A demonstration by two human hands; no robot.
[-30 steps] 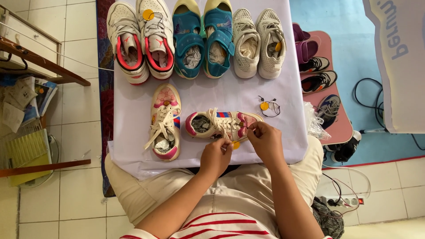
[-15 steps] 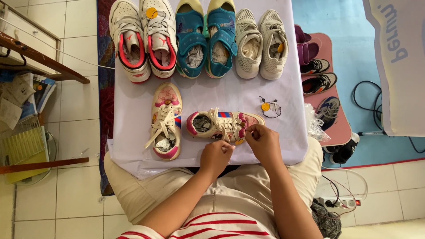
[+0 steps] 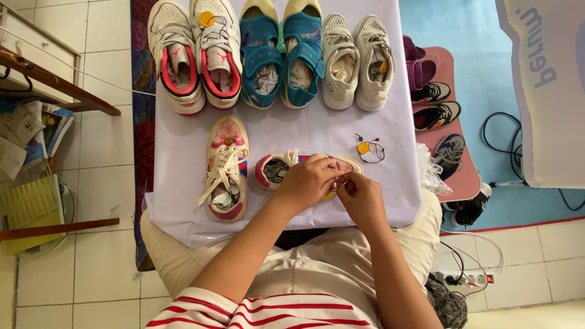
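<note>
Left hand (image 3: 308, 181) is curled over the small sneaker (image 3: 275, 170) lying sideways on the white sheet (image 3: 286, 131); right hand (image 3: 359, 196) is pinched at its laces. Laces are best pulled evenly. Its mate (image 3: 226, 167) is beside it; paired shoes (image 3: 195, 52) are lined beyond.

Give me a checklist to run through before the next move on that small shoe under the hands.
1. Both hands on the shoe: left hand and right hand both touch the small shoe lying on its side: ok.
2. Laces visible: mostly hidden by the hands: cannot tell.
3. Shoe stuffed with paper: ok.
4. Matching shoe close by, upright: ok.
5. Yellow tag apart from the hands: ok.
6. White cloth flat: ok.
</note>
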